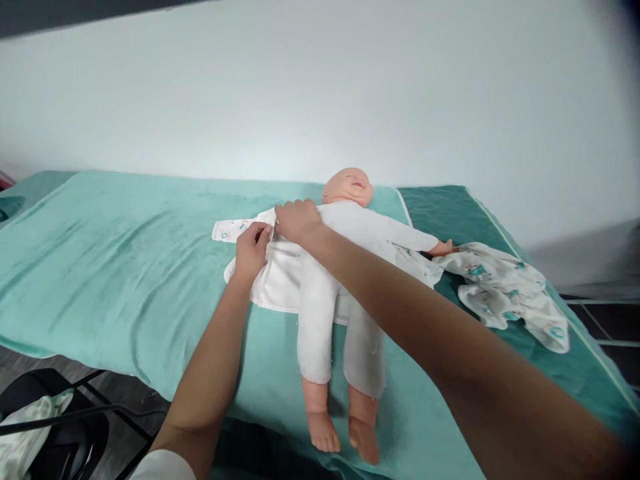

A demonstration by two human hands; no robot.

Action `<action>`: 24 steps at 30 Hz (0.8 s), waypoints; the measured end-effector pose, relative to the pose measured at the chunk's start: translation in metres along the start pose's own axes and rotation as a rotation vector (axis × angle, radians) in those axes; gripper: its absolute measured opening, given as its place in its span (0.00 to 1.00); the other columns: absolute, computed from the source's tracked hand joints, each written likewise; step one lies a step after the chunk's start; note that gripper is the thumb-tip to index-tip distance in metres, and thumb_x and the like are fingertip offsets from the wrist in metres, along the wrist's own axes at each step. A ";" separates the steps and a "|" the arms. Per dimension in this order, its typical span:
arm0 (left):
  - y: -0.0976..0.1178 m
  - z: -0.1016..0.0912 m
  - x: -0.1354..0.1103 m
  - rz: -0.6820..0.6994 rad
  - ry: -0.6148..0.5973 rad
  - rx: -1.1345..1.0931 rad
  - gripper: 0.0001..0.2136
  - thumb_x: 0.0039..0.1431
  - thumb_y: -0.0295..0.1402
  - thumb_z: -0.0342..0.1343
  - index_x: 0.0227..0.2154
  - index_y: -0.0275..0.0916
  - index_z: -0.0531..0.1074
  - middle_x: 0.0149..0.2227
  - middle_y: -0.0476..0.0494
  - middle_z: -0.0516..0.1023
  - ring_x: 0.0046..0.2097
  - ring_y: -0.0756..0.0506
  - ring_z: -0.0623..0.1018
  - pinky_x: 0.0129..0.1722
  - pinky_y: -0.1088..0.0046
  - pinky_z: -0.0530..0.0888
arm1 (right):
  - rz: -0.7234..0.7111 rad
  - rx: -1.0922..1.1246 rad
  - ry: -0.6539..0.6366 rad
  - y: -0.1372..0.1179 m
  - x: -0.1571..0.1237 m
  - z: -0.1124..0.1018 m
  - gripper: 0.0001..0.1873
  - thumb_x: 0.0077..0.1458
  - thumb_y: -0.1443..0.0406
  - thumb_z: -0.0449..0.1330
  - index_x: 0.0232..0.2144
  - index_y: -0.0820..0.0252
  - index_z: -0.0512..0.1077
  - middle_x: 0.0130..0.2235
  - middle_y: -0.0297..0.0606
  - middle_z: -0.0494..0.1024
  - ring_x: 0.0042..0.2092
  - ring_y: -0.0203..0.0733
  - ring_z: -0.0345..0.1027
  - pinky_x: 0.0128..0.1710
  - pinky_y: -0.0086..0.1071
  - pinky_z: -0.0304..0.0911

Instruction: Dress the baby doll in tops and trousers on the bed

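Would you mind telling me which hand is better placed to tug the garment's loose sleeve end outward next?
Probably the left hand: it pinches the white garment beside the sleeve end, while the right hand rests at the baby doll's shoulder.

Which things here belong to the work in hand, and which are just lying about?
In hand: left hand and right hand at the open white garment under the baby doll.
Lying about: printed cloth at the right, black chair.
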State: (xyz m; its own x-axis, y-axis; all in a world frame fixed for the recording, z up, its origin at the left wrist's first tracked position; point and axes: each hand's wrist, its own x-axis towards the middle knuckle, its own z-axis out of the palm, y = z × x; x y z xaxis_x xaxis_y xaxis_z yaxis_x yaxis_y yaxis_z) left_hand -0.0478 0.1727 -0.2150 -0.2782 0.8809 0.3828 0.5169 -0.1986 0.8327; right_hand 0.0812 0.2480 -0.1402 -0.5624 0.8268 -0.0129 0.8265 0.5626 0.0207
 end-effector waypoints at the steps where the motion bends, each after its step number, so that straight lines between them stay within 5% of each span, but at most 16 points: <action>1: -0.004 0.000 0.001 -0.002 0.048 0.008 0.09 0.67 0.39 0.51 0.38 0.41 0.73 0.35 0.46 0.76 0.38 0.46 0.74 0.42 0.71 0.69 | 0.009 0.003 0.002 -0.001 0.000 -0.001 0.20 0.66 0.57 0.53 0.53 0.62 0.73 0.50 0.58 0.78 0.52 0.60 0.73 0.50 0.48 0.61; 4: -0.014 -0.002 0.004 -0.040 0.221 0.138 0.09 0.64 0.35 0.55 0.44 0.39 0.72 0.42 0.40 0.76 0.46 0.43 0.74 0.49 0.66 0.70 | -0.014 0.033 0.034 0.007 -0.011 -0.007 0.23 0.68 0.54 0.51 0.55 0.63 0.71 0.53 0.57 0.76 0.54 0.60 0.71 0.52 0.49 0.62; 8: -0.016 -0.002 0.005 -0.061 0.209 0.396 0.05 0.62 0.35 0.58 0.39 0.40 0.72 0.42 0.38 0.76 0.48 0.38 0.72 0.54 0.59 0.68 | 0.009 0.253 0.241 0.041 -0.053 -0.011 0.21 0.67 0.57 0.52 0.55 0.60 0.71 0.55 0.50 0.75 0.56 0.58 0.68 0.54 0.49 0.63; 11: -0.010 -0.001 0.002 -0.039 0.147 0.460 0.04 0.64 0.34 0.56 0.33 0.42 0.70 0.40 0.39 0.76 0.48 0.37 0.72 0.52 0.59 0.68 | 0.196 0.451 0.539 0.075 -0.096 0.003 0.19 0.64 0.60 0.53 0.54 0.60 0.70 0.57 0.49 0.73 0.60 0.55 0.65 0.58 0.46 0.62; 13: -0.005 -0.001 -0.001 -0.029 0.118 0.425 0.05 0.65 0.34 0.54 0.32 0.42 0.69 0.39 0.40 0.76 0.46 0.38 0.73 0.48 0.61 0.69 | 0.464 0.518 0.718 0.094 -0.121 0.019 0.20 0.61 0.60 0.54 0.52 0.62 0.70 0.56 0.53 0.71 0.56 0.55 0.67 0.55 0.47 0.64; 17: 0.005 0.000 -0.008 0.008 0.110 0.273 0.06 0.67 0.37 0.52 0.36 0.42 0.69 0.37 0.43 0.76 0.41 0.42 0.74 0.42 0.65 0.69 | 0.719 0.668 0.545 0.113 -0.152 0.046 0.19 0.64 0.52 0.49 0.44 0.59 0.70 0.41 0.50 0.78 0.44 0.54 0.71 0.49 0.47 0.66; 20: 0.011 0.002 -0.014 0.018 0.103 0.123 0.07 0.67 0.39 0.52 0.37 0.42 0.69 0.37 0.45 0.76 0.39 0.45 0.75 0.41 0.68 0.70 | 0.739 0.656 0.419 0.118 -0.157 0.052 0.20 0.65 0.49 0.48 0.41 0.58 0.69 0.38 0.50 0.79 0.43 0.56 0.72 0.49 0.48 0.65; 24: 0.015 0.009 -0.020 0.001 0.055 -0.093 0.09 0.67 0.42 0.52 0.38 0.41 0.68 0.42 0.45 0.79 0.40 0.49 0.75 0.43 0.71 0.70 | 0.690 0.811 0.447 0.122 -0.156 0.055 0.22 0.63 0.45 0.50 0.43 0.57 0.67 0.42 0.49 0.79 0.45 0.55 0.74 0.50 0.48 0.65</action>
State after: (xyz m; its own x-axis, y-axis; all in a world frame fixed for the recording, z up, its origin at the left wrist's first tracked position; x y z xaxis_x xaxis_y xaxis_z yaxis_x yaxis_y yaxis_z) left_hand -0.0275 0.1557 -0.2139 -0.3227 0.8565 0.4029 0.4404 -0.2410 0.8649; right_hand 0.2713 0.1877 -0.1903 0.1907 0.9755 0.1099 0.6430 -0.0395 -0.7649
